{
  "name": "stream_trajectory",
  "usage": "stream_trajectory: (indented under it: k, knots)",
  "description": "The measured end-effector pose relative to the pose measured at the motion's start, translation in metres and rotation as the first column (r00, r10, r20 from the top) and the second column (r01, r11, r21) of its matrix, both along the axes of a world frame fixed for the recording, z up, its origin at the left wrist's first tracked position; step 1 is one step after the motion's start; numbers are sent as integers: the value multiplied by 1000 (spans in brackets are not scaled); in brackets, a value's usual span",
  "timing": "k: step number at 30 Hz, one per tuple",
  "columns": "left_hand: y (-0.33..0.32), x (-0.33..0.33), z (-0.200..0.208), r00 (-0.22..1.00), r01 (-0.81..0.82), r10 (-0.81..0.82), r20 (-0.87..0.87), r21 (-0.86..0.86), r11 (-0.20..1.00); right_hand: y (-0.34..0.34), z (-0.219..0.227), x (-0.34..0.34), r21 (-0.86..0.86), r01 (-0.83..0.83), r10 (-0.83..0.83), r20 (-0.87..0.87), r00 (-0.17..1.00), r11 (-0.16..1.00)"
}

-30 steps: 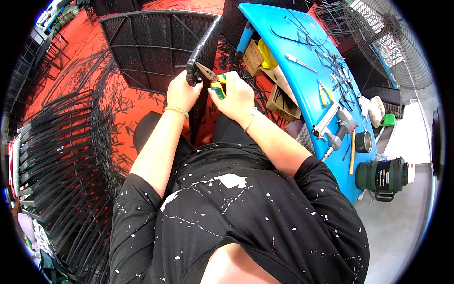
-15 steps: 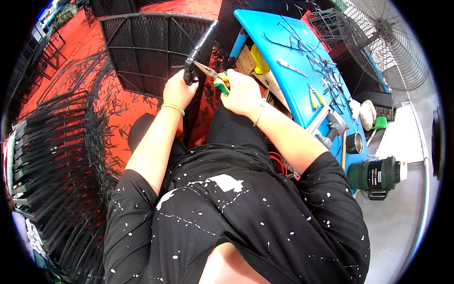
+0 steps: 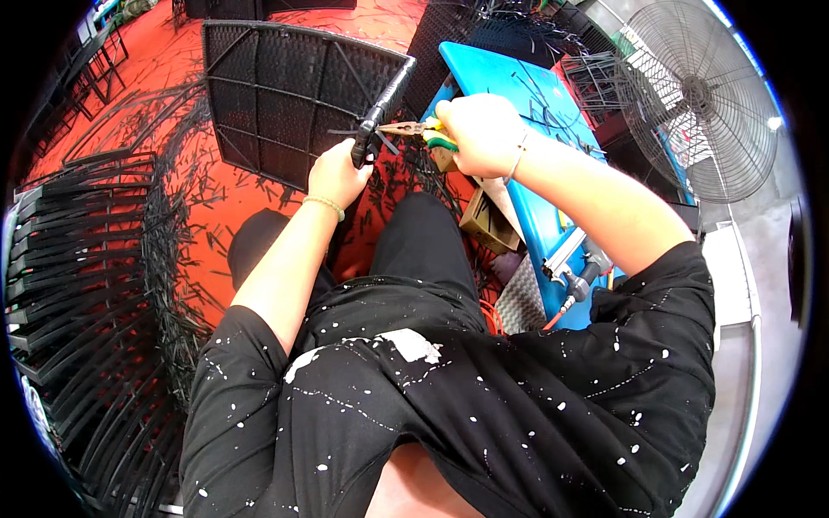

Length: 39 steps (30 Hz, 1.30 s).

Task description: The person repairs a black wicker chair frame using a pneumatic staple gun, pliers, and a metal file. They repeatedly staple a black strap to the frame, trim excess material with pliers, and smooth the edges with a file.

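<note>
A black woven rattan panel with a ribbed frame stands upright in front of me. Closed round the near lower end of its edge is my left hand. My right hand grips long-nose pliers with green and yellow handles. Their jaw tips reach the panel's edge just above my left fingers, where a loose black strip sticks out. Whether the jaws pinch a strip is too small to tell.
At right a blue table carries black strips and an air tool. A cardboard box sits beneath it. Beyond stands a large fan. Stacked black curved frames fill the left. Strip scraps cover the red floor.
My right hand and the pliers have swung up and to the right, the elbow moving outward, and the pliers now lie nearly level. My left hand and the panel sit slightly farther right and lower.
</note>
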State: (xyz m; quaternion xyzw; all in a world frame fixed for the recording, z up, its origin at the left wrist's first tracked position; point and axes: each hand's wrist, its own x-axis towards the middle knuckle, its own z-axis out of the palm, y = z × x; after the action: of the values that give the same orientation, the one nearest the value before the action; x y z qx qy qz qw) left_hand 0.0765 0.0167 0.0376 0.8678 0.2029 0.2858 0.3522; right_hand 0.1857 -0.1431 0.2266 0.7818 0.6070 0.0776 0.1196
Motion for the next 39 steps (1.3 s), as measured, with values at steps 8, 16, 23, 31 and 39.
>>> stream_trajectory:
  k: [8, 16, 23, 31, 39]
  knots:
    - [-1, -7, 1, 1000, 11, -11, 18, -30, 1000, -6, 18, -2, 295, -24, 80, -182, 980, 955]
    - [-1, -26, -14, 999, 22, -21, 49, -15, 1000, -47, 1, -8, 166, -163, 175, -57, 983, 972]
    - [-6, -39, -16, 999, 24, -24, 30, -3, 1000, -12, 39, -29, -59, -266, 272, 157, 949, 962]
    - [-2, -37, -19, 1000, 13, -14, 19, 22, 1000, 52, 56, -57, -278, -353, 444, 431, 785, 894]
    - [-2, -34, -18, 999, 24, -24, 41, 13, 1000, 78, 63, -78, -441, -251, 450, 435, 780, 862]
